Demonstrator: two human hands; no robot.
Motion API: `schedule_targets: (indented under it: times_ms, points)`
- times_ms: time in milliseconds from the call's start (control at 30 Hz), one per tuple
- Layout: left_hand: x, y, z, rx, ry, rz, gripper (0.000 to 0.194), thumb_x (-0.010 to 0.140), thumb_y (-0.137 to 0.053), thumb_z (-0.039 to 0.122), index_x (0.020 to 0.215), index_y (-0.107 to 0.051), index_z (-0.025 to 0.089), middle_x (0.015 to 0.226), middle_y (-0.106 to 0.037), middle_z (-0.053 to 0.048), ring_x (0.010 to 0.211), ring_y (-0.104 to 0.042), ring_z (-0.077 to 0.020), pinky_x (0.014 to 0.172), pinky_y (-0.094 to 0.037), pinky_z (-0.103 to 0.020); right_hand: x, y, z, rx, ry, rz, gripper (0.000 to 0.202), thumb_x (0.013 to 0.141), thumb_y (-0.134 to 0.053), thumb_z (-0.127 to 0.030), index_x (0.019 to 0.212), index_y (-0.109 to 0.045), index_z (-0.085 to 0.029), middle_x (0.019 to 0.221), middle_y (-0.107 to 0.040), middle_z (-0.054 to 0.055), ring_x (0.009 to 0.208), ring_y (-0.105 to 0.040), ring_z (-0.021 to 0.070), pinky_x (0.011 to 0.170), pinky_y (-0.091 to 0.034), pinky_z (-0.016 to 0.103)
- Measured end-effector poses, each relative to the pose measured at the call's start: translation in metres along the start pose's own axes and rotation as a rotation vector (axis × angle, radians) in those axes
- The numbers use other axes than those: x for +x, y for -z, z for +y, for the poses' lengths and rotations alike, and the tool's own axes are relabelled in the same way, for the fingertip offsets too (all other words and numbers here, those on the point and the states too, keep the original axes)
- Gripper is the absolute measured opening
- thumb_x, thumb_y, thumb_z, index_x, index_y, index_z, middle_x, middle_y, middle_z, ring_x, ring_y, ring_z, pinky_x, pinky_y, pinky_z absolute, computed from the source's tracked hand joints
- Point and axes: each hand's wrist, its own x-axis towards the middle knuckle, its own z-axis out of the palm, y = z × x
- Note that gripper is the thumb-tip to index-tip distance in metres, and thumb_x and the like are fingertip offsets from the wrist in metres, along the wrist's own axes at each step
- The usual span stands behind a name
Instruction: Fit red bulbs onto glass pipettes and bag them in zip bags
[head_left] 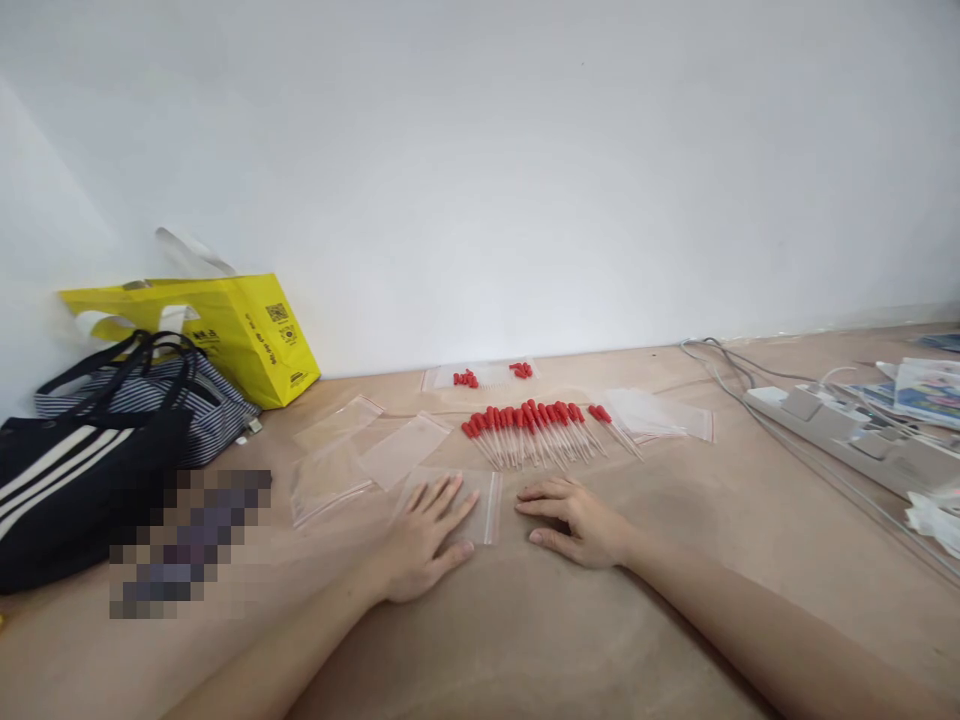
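Observation:
My left hand [431, 535] lies flat with fingers spread, partly over a clear zip-lock bag [480, 510] whose red-striped seal faces right. To the right of that bag, my right hand [574, 520] rests on the table with its fingers stretched out and holds nothing. Just beyond both hands is a row of droppers with red rubber bulbs [525, 430], their thin clear tubes pointing toward me. Two more droppers [615, 430] lie slightly apart at the row's right end. Further clear zip-lock bags [405, 447] are spread to the left of the droppers.
Against the wall, loose red bulbs [466, 380] lie on a clear bag. More bags [660, 415] are stacked right of the droppers. A power strip [847, 440] with grey cables stands at right. At left are a yellow bag [255, 340] and a black striped bag [82, 480].

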Motion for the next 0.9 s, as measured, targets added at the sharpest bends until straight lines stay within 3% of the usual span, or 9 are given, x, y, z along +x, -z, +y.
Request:
schedule_targets:
  times_ms: [133, 233, 300, 367, 467, 667, 900]
  points:
    - [-0.008, -0.012, 0.046, -0.043, 0.139, 0.016, 0.063, 0.084, -0.019, 0.058, 0.136, -0.016, 0.023, 0.143, -0.008, -0.01, 0.13, -0.004, -0.0278, 0.102, -0.011, -0.053, 0.003, 0.001, -0.004, -0.06, 0.023, -0.023, 0.04, 0.081, -0.049, -0.038, 0.118, -0.049, -0.023, 0.116, -0.053, 0.007, 0.103, -0.048, 0.0203, 0.087, -0.036, 0.038]
    - [-0.005, -0.009, 0.058, -0.082, 0.216, 0.005, 0.072, 0.08, -0.024, 0.062, 0.136, -0.016, 0.017, 0.142, -0.01, -0.014, 0.13, -0.009, -0.0311, 0.1, -0.018, -0.055, 0.004, 0.002, -0.004, -0.058, 0.031, -0.031, 0.04, 0.08, -0.05, -0.037, 0.118, -0.049, -0.024, 0.116, -0.053, 0.006, 0.102, -0.048, 0.0202, 0.087, -0.036, 0.038]
    - [0.001, -0.005, 0.054, -0.069, 0.205, 0.02, 0.08, 0.075, -0.032, 0.066, 0.136, -0.018, 0.016, 0.142, -0.014, -0.015, 0.129, -0.011, -0.0329, 0.098, -0.019, -0.056, 0.003, 0.001, -0.004, -0.035, 0.034, -0.018, 0.04, 0.08, -0.05, -0.037, 0.118, -0.05, -0.022, 0.113, -0.054, 0.007, 0.1, -0.049, 0.0199, 0.086, -0.037, 0.037]
    - [0.009, -0.001, 0.046, -0.046, 0.105, 0.043, 0.082, 0.073, -0.037, 0.067, 0.136, -0.018, 0.018, 0.142, -0.012, -0.013, 0.13, -0.009, -0.0312, 0.101, -0.015, -0.054, 0.003, 0.0, -0.002, 0.0, 0.034, 0.013, 0.038, 0.08, -0.05, -0.036, 0.116, -0.051, -0.021, 0.11, -0.056, 0.008, 0.097, -0.05, 0.0193, 0.084, -0.04, 0.036]
    - [0.018, -0.002, 0.034, -0.052, -0.005, 0.054, 0.075, 0.079, -0.029, 0.063, 0.136, -0.017, 0.016, 0.143, -0.012, -0.011, 0.131, -0.01, -0.0253, 0.105, -0.011, -0.047, 0.002, -0.001, -0.001, 0.051, 0.043, 0.055, 0.034, 0.08, -0.051, -0.033, 0.111, -0.054, -0.019, 0.104, -0.059, 0.008, 0.094, -0.052, 0.0183, 0.081, -0.042, 0.033]
    - [0.019, -0.01, 0.03, -0.051, -0.036, 0.061, 0.07, 0.082, -0.026, 0.061, 0.136, -0.015, 0.018, 0.143, -0.012, -0.008, 0.131, -0.011, -0.0233, 0.106, -0.009, -0.045, 0.001, -0.001, -0.001, 0.065, 0.09, 0.053, 0.029, 0.082, -0.049, -0.028, 0.108, -0.057, -0.019, 0.101, -0.06, 0.007, 0.091, -0.054, 0.0166, 0.08, -0.043, 0.032]
    - [0.019, -0.007, 0.031, -0.059, -0.043, 0.06, 0.07, 0.082, -0.025, 0.06, 0.136, -0.014, 0.018, 0.143, -0.013, -0.008, 0.131, -0.011, -0.0223, 0.106, -0.009, -0.044, 0.003, -0.001, -0.004, 0.027, 0.119, 0.024, 0.027, 0.082, -0.048, -0.027, 0.107, -0.057, -0.02, 0.103, -0.059, 0.007, 0.094, -0.052, 0.0164, 0.083, -0.041, 0.033]
